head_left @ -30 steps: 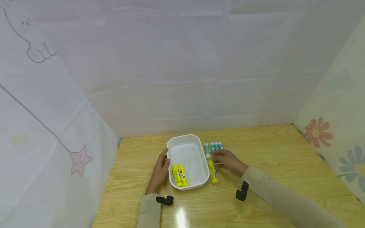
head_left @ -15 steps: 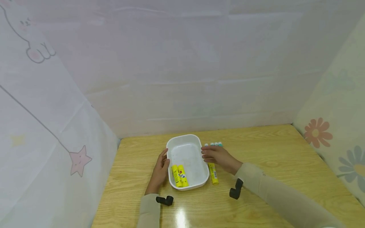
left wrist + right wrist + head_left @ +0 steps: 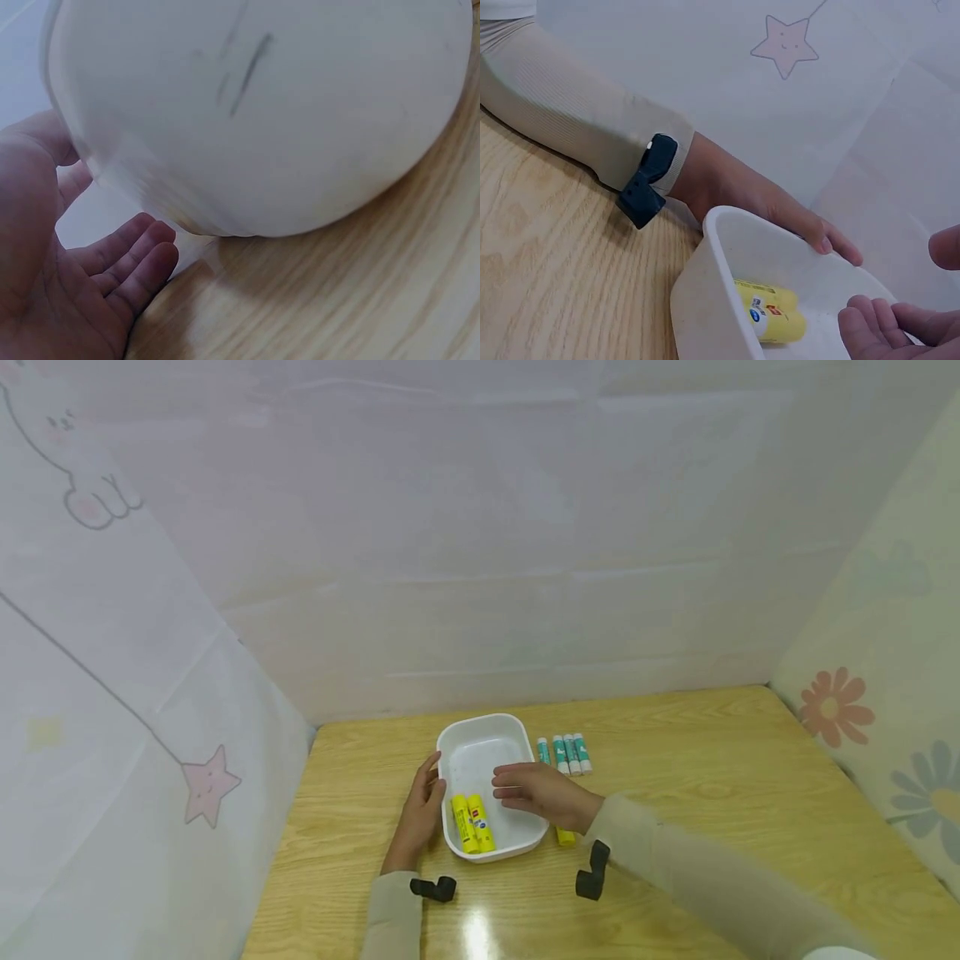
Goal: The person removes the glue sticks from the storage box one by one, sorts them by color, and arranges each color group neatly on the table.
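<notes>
A white rectangular tray (image 3: pixel 480 852) stands on the wooden table, with two yellow glue sticks (image 3: pixel 464 823) side by side in its near left corner. My left hand (image 3: pixel 418 814) rests against the tray's left wall; in the left wrist view its fingers (image 3: pixel 135 259) are extended beside the tray's underside. Over the tray's right half is my right hand (image 3: pixel 540 792). The right wrist view shows a gap between its thumb and fingers (image 3: pixel 870 326), with nothing held there. Another yellow glue stick (image 3: pixel 566 837) lies right of the tray, mostly hidden under the right hand.
Several teal-and-white glue sticks (image 3: pixel 568 753) lie in a row right of the tray, one a little apart from the others. The wooden table (image 3: pixel 690 760) meets a cloth backdrop (image 3: pixel 487 568) behind and at both sides.
My right hand has moved left from beside the teal-and-white glue sticks, across the tray's right rim, to above its interior. The left hand and tray have stayed put.
</notes>
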A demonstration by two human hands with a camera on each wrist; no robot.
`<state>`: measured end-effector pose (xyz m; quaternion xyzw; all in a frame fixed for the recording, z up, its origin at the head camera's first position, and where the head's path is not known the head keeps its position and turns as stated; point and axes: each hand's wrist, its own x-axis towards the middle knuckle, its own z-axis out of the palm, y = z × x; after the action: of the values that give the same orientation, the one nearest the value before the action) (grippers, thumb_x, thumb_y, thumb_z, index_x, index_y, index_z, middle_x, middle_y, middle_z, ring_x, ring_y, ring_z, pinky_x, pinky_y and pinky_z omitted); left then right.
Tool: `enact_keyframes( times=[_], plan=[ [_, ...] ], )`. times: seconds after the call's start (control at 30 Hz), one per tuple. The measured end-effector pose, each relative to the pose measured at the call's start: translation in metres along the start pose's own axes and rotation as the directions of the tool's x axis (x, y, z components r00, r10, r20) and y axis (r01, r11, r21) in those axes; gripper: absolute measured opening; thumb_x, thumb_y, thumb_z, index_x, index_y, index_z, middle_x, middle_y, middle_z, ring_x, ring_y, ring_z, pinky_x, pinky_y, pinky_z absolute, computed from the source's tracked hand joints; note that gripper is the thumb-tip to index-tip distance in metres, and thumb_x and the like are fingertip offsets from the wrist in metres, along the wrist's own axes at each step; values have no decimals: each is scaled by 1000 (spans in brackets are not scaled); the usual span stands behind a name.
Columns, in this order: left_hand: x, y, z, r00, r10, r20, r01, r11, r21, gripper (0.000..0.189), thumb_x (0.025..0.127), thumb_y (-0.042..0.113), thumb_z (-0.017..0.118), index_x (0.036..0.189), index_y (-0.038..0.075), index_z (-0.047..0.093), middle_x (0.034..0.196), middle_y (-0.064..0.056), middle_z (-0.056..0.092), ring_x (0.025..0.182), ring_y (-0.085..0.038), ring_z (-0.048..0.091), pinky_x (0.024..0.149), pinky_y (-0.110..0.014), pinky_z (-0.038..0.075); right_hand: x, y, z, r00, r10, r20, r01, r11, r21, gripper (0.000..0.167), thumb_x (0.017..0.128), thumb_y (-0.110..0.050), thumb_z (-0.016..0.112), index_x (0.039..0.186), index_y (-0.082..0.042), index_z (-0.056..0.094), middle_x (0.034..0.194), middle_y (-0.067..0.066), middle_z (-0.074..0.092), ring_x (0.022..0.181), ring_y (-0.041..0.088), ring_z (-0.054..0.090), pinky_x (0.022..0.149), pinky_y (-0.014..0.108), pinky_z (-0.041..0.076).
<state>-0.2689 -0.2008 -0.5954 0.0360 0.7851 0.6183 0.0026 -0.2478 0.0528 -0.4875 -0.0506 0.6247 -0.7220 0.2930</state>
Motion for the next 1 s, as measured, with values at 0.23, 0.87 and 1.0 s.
enact_keyframes(
  times=[0.23,0.87,1.0],
  plan=[
    [0,0,0,1000,-24,-8,24,1000,5,48,105,28,47,149,42,33,145,-10,44,126,-32,48,104,-58,36,3,14,14,997,73,-13,-73,997,-1,57,103,-23,47,145,11,30,146,29,35,135,41,37,111,50,31],
    [-8,26,-4,997,-31,64,30,999,11,51,106,23,43,154,29,27,150,-20,37,131,-36,44,105,-58,35,14,28,29,980,194,-43,-191,979,63,69,98,-31,53,148,8,28,153,37,12,139,52,17,110,63,19],
    [-1,7,-2,998,-35,47,35,999,-12,51,106,25,44,152,37,29,149,-16,39,130,-34,44,105,-58,35,16,30,29,979,199,-36,-195,977,89,75,96,-30,55,150,8,21,152,37,12,140,52,16,110,65,16]
  ],
)
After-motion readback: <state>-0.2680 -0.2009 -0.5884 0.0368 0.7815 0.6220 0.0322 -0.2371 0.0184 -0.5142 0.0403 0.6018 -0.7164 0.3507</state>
